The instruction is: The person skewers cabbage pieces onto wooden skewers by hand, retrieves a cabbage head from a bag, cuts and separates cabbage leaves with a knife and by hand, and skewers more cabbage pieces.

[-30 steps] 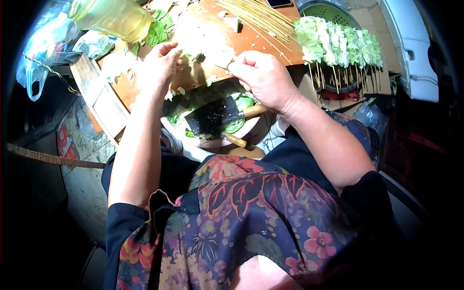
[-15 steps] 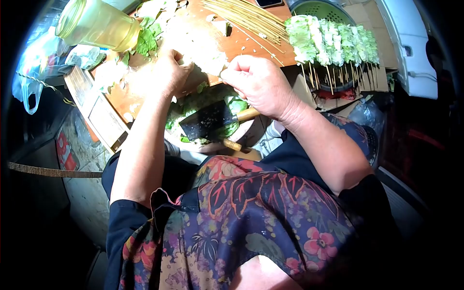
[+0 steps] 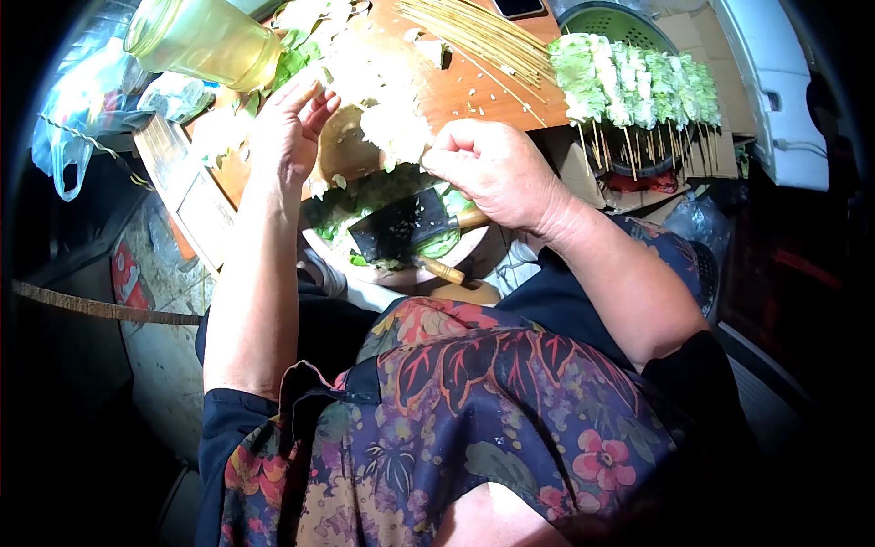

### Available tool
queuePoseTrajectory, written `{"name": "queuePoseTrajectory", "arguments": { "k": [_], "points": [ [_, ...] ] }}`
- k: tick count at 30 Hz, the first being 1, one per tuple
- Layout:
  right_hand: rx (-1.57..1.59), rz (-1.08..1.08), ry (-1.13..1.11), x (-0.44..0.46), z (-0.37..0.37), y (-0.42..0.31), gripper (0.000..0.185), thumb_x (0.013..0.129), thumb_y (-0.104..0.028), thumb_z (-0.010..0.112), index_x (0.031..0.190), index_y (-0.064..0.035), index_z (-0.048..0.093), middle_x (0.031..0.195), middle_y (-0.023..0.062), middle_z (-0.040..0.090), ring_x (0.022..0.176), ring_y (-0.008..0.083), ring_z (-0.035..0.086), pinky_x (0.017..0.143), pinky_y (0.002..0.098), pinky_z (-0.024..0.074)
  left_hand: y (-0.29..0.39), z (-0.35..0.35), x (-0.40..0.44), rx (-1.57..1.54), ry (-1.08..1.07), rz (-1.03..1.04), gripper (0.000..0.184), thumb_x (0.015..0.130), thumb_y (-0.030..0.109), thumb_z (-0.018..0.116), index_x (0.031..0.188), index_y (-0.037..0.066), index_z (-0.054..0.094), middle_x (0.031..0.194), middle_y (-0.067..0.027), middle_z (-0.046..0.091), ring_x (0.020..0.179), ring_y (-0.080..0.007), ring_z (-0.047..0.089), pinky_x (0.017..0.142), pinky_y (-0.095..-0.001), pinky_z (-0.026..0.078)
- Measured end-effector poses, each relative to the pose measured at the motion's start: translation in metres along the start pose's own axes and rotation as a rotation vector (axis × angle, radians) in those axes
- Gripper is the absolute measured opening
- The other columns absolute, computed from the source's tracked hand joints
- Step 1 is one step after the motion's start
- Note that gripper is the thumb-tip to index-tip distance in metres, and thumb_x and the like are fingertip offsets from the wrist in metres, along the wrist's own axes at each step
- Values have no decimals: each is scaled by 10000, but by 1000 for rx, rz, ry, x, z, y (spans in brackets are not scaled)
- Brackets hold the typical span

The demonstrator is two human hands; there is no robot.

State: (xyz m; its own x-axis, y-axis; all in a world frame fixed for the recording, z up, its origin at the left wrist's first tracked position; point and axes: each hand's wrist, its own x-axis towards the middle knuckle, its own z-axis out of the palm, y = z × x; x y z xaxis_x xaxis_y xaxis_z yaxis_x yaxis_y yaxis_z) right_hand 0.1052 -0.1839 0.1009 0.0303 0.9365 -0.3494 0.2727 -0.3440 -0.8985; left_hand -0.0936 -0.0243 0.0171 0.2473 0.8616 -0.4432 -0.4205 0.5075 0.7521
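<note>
My right hand point(image 3: 497, 173) is closed in a pinch at the near edge of the board. At its fingertips is a pale, overexposed bunch of lettuce point(image 3: 396, 135), seemingly on a thin skewer that the glare mostly hides. My left hand point(image 3: 293, 123) is raised to the left of that bunch, fingers bent and apart, with nothing visible in them. Below both hands, a cleaver point(image 3: 396, 228) rests across a basin point(image 3: 469, 251) of green leaves. A second wooden handle point(image 3: 441, 270) sticks out over the basin's near rim.
Bare bamboo skewers point(image 3: 483, 41) lie on the wooden board point(image 3: 456, 96). Finished lettuce skewers point(image 3: 633, 82) rest at right beside a green colander point(image 3: 620, 25). A jar of yellowish liquid point(image 3: 205, 46) stands at left, near a plastic bag point(image 3: 77, 123). A phone point(image 3: 519, 7) lies at the back.
My left hand has moved up and left, away from the lettuce bunch, and its fingers have parted. My right hand keeps its pinch. The view has shifted slightly.
</note>
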Motion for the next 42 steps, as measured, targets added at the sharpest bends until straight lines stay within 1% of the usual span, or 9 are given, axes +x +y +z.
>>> {"name": "queuePoseTrajectory", "arguments": {
  "k": [6, 8, 17, 22, 24, 32, 36, 38, 42],
  "points": [
    [-21, -16, -8, 0, 2, 2, 168, 875, -178, 626, 805, -25, 633, 671, -43, 562, 626, 28, 483, 578, 212, 411, 2, 0, -3, 162, -57, 117, 288, 845, 57, 677, 1109, -20, 593, 1002, -107, 640, 841, -189, 643, 776, -323, 580],
    [-26, -21, -12, 1, 3, 3, 168, 874, -177, 625, 803, -25, 634, 670, -43, 563, 626, 27, 483, 580, 210, 411, 3, 5, -6, 254, -28, 227, 318, 847, 51, 674, 1142, -25, 585, 1033, -104, 641, 852, -182, 638, 807, -332, 551],
    [25, -3, 32, -4, 11, 7, 176, 868, -164, 622, 757, -29, 605, 613, -65, 491, 583, 25, 430, 531, 218, 363, 0, 24, -21, 416, -73, 304, 374, 850, 58, 664, 1195, -39, 559, 1031, -115, 636, 875, -172, 637, 797, -313, 539],
    [-5, -106, 134, -5, 12, 9, 181, 885, -156, 605, 756, -32, 578, 588, -66, 462, 547, 25, 399, 503, 225, 349, 0, 41, -40, 402, -169, 255, 302, 876, 37, 584, 1171, -22, 581, 1012, -108, 628, 887, -170, 639, 782, -284, 544],
    [-6, -92, 143, -3, 10, 9, 179, 888, -157, 605, 763, -32, 577, 585, -65, 462, 541, 26, 394, 501, 224, 348, -6, 53, -56, 532, -161, 217, 236, 879, 21, 536, 1099, -6, 617, 986, -71, 636, 854, -137, 625, 787, -277, 535],
    [63, -83, 138, 1, 2, 20, 159, 905, -145, 587, 790, -36, 590, 617, -53, 495, 545, 28, 425, 501, 213, 360, -11, 58, -47, 480, -154, 223, 236, 877, 41, 527, 1088, -5, 622, 963, -42, 624, 831, -124, 613, 778, -257, 522],
    [248, -15, 163, -1, -10, 17, 148, 915, -140, 578, 813, -35, 598, 620, -52, 491, 533, 20, 421, 477, 194, 332, -11, 69, -31, 439, -177, 272, 268, 892, 64, 533, 1144, 0, 600, 963, -62, 632, 815, -143, 625, 779, -271, 523],
    [347, 20, 173, -4, -19, 13, 149, 918, -141, 577, 817, -33, 600, 614, -53, 484, 526, 16, 412, 468, 187, 316, -17, 69, -14, 397, -85, 206, 273, 901, 79, 543, 1159, 4, 587, 975, -79, 643, 782, -158, 639, 761, -286, 527],
    [580, 1, 234, -6, -36, 12, 143, 922, -132, 573, 853, -8, 596, 653, -27, 501, 507, 19, 396, 448, 177, 285, -37, 74, 8, 631, -34, 100, 239, 908, 108, 586, 1134, 33, 608, 960, -58, 653, 749, -151, 640, 702, -288, 523]
  ]
}}
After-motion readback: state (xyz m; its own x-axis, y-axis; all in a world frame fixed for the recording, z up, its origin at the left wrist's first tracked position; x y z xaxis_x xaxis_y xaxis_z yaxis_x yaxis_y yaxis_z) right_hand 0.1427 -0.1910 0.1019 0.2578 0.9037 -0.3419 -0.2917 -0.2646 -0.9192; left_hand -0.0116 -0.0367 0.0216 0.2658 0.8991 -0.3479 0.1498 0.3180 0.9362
